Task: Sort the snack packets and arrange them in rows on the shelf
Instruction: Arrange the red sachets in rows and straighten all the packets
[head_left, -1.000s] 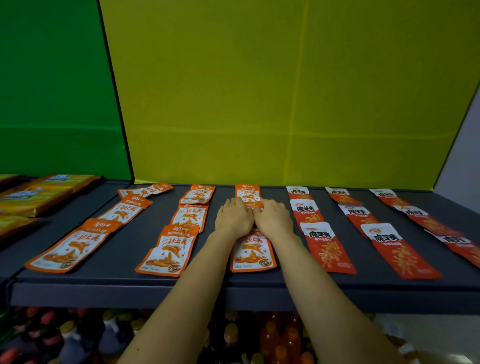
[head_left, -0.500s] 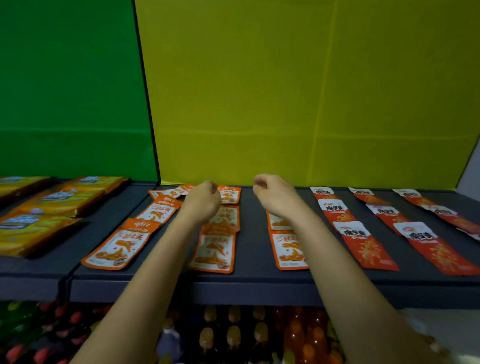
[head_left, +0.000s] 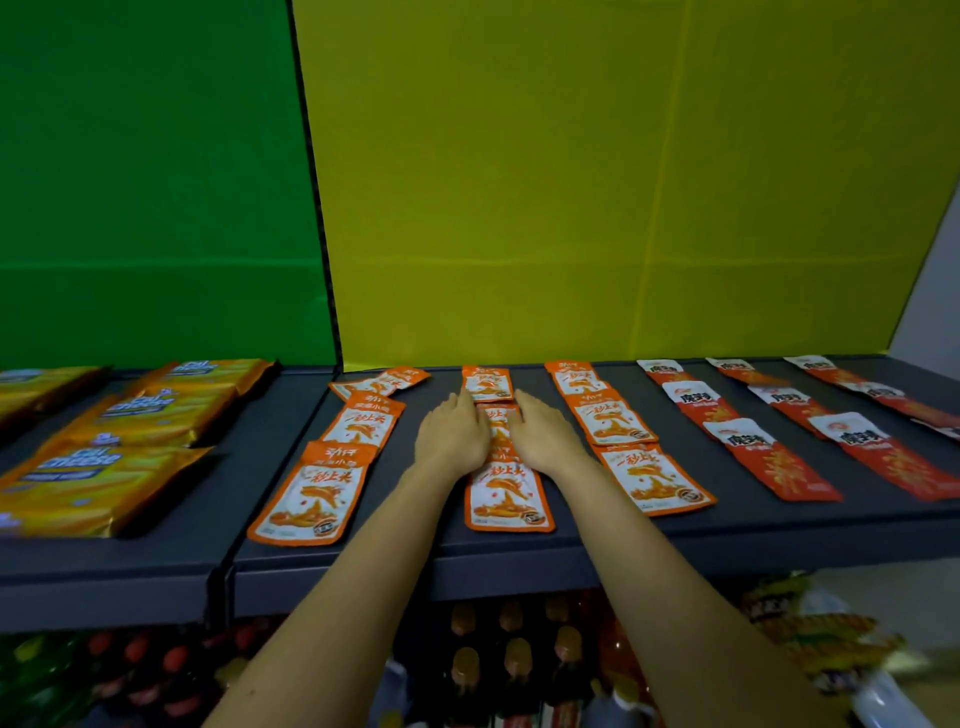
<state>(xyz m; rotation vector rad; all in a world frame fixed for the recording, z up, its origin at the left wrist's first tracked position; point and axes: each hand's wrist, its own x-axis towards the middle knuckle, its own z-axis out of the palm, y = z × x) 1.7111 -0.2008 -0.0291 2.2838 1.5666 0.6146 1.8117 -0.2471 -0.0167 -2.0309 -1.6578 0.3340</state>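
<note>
Now our left hand (head_left: 454, 439) and right hand (head_left: 543, 436), flat and holding nothing, should gently square the middle orange packet (head_left: 498, 423).

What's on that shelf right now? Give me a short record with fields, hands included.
shelf: dark grey, flat
orange packets: three rows, lying flat
red packets: three rows, right of the orange ones
yellow packets: on the next shelf section, far left
left hand: flat, fingers straight, at the left edge of the middle orange row
right hand: flat, at that row's right edge
bottles: below the shelf
</note>
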